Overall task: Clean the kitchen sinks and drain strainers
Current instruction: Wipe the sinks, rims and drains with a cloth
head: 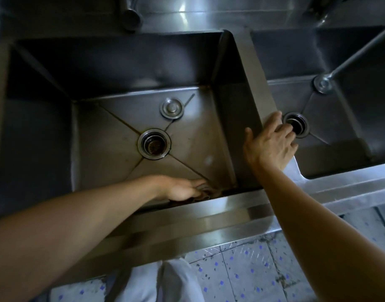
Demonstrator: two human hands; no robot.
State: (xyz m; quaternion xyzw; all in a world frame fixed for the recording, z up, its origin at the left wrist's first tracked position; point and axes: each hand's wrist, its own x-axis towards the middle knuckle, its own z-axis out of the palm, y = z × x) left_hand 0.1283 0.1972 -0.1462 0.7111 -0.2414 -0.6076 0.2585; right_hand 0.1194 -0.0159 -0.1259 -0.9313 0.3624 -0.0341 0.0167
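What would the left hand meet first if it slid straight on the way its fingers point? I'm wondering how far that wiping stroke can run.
Probably the right wall of the left sink: the left hand presses a cloth in the front right corner, fingers pointing toward it.

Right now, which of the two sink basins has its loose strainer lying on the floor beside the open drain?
The left basin: its round strainer lies just behind the drain, while the right basin's floor shows none.
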